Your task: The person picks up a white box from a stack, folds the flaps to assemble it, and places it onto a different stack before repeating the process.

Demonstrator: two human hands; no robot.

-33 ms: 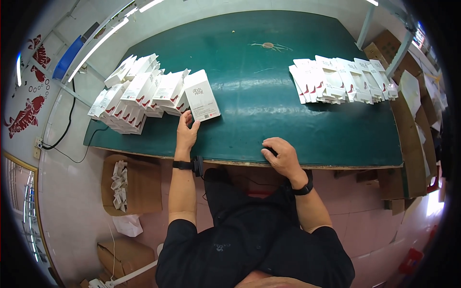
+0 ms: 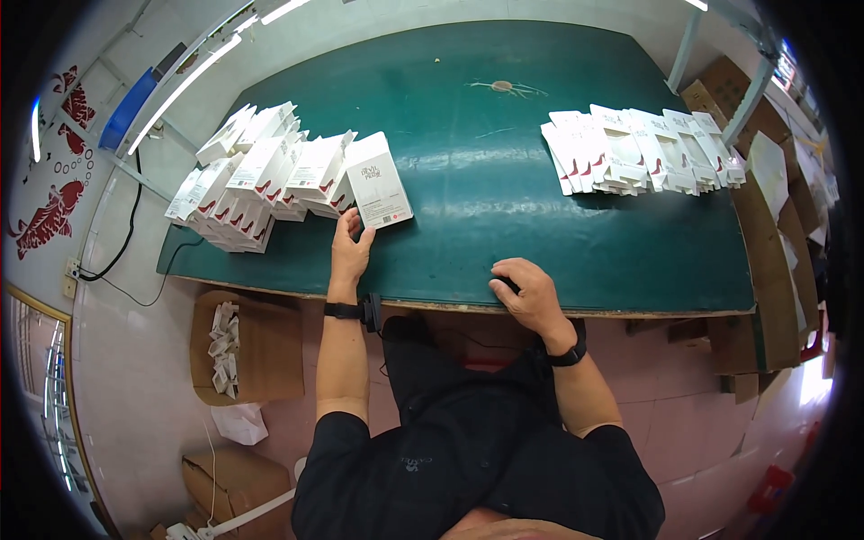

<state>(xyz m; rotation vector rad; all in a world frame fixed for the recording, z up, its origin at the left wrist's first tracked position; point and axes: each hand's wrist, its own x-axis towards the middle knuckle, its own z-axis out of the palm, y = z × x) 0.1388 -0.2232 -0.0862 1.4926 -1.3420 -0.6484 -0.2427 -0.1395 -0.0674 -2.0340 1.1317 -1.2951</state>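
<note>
A white carton [image 2: 378,180] with a small printed label leans at the right end of a pile of folded-up white cartons [image 2: 261,166] with red shoe pictures. My left hand [image 2: 351,247] is at its lower left corner, fingertips touching or very close to the edge, thumb and fingers apart. My right hand [image 2: 531,292] rests at the front edge of the green table [image 2: 468,261], fingers curled around something dark that I cannot make out. Each wrist wears a black band.
Flat white cartons [image 2: 639,153] with cut-out windows lie overlapped at the right of the table. Below left stands a brown cardboard box [image 2: 279,351] with white folded pieces inside. Larger cardboard boxes [image 2: 765,261] stand along the right side. Metal posts rise at the table's far corners.
</note>
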